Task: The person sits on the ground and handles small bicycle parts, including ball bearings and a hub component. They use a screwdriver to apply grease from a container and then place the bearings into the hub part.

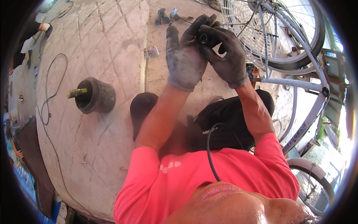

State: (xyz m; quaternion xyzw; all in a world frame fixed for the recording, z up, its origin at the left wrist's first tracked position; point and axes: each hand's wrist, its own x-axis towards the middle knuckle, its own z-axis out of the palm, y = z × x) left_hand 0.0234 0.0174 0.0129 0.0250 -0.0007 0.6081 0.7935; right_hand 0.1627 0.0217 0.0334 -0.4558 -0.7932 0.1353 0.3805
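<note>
Both of my hands wear grey-black work gloves, darkly soiled on the fingers, and they meet above the floor in front of me. My left hand (186,56) is palm up, its thumb apart and its fingers stretched under the right one. A small black round part with a toothed or beaded edge (203,38) shows at the fingertips of my right hand (228,56), whose thumb and fingers close on it in a pinch. Its exact kind is too small to make out. The right hand's fingers partly cover those of the left.
A bicycle wheel (320,44) and its silver frame (294,83) stand close on my right. A dark pot (106,98) with a yellowish handle sticking out sits left. A thin cable (50,136) runs over the floor. Dark scraps (163,17) lie ahead. Another person's hand (45,27) shows far left.
</note>
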